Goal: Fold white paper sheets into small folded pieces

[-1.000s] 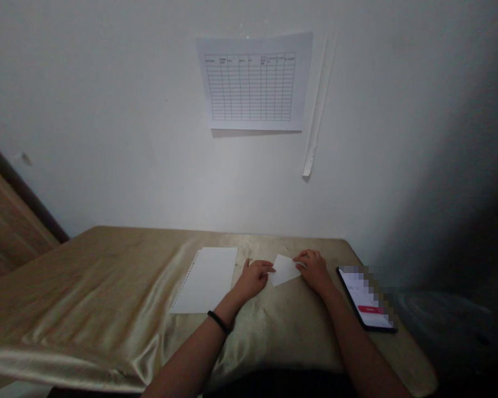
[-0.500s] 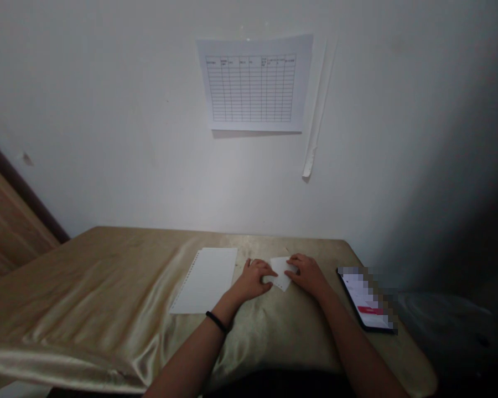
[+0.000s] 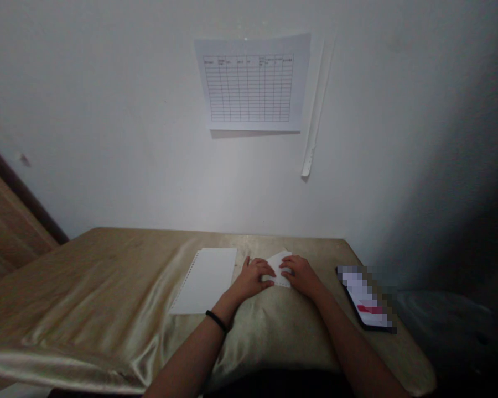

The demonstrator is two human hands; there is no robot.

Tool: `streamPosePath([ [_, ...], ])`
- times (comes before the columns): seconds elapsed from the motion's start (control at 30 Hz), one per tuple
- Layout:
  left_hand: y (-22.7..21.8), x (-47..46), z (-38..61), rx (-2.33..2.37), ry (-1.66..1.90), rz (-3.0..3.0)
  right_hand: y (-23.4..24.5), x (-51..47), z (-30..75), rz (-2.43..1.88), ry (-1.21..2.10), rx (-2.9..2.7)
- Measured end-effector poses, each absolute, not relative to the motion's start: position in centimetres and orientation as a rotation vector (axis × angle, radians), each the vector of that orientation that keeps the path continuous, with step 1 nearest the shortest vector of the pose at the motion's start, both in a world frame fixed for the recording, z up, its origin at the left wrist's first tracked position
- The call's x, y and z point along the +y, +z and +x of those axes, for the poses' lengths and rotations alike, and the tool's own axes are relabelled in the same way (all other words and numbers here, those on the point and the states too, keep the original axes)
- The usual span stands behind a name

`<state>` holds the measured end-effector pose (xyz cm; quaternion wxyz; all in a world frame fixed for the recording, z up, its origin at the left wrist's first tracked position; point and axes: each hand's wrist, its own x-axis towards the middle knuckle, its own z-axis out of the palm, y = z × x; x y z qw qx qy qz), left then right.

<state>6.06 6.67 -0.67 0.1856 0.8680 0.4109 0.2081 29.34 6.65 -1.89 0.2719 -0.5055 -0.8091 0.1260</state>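
A small folded piece of white loose-leaf paper lies on the table between my two hands, with punched holes along its near edge. My left hand grips it from the left, its curved fingers and thumb at the paper's left side. On the other side, my right hand has its fingertips and thumb on the paper's right part. Fingers cover portions of both sides. To the left of my left hand rests a stack of white loose-leaf sheets with holes down its left edge.
A smartphone with a lit screen, partly blurred out, lies near the table's right edge. Shiny gold cloth covers the table, wrinkled at the left. On the wall hang a printed table sheet and a narrow white strip.
The folded paper has turned between my hands, so its holed edge now lies nearly straight toward me. My right hand has shifted slightly left; my left hand has barely moved.
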Motion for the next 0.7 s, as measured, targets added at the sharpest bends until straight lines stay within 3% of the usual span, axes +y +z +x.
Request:
streamPosePath([
  [0.23, -0.4, 6.7, 6.0, 1.151, 0.588, 2.445, -1.9, 5.9, 29.1, -1.307, 0.547, -2.208],
  [0.7, -0.1, 6.5, 6.4, 1.19, 0.529, 2.402, -2.7, 6.9, 30.1, -1.249, 0.525, -2.13],
])
